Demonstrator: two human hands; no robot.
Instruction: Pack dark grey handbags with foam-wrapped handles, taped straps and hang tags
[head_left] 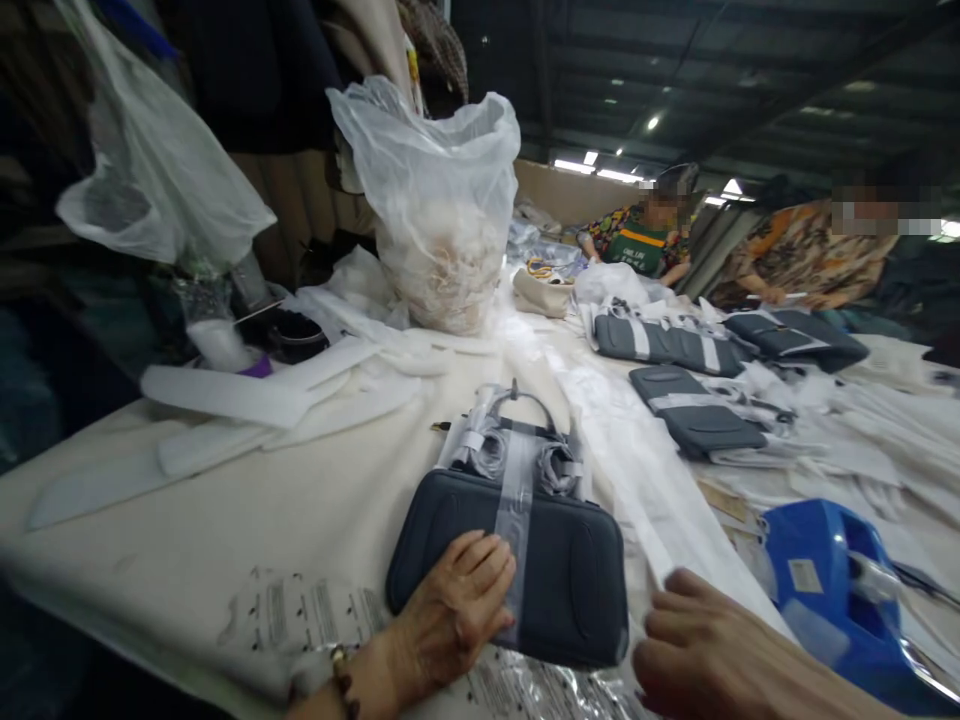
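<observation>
A dark blue-grey handbag (577, 570) lies flat on the table in front of me. Clear tape or film runs down its middle, and its wrapped handles and cords are bundled at the far edge. My left hand (450, 600) rests flat on the bag's front, fingers stretched beside and over the strip. To the right of the bag is my right hand (705, 645), a little blurred, with curled fingers; whatever may be inside them is hidden. Under the bag's near edge lies a clear printed plastic bag (300, 610).
A blue tape dispenser (817, 570) stands at the right. More wrapped dark bags (697, 410) lie beyond a long white sheet (637, 470). White foam strips (240, 395) and a large translucent sack (450, 220) sit at the left and back. Two people work across the table (187, 540).
</observation>
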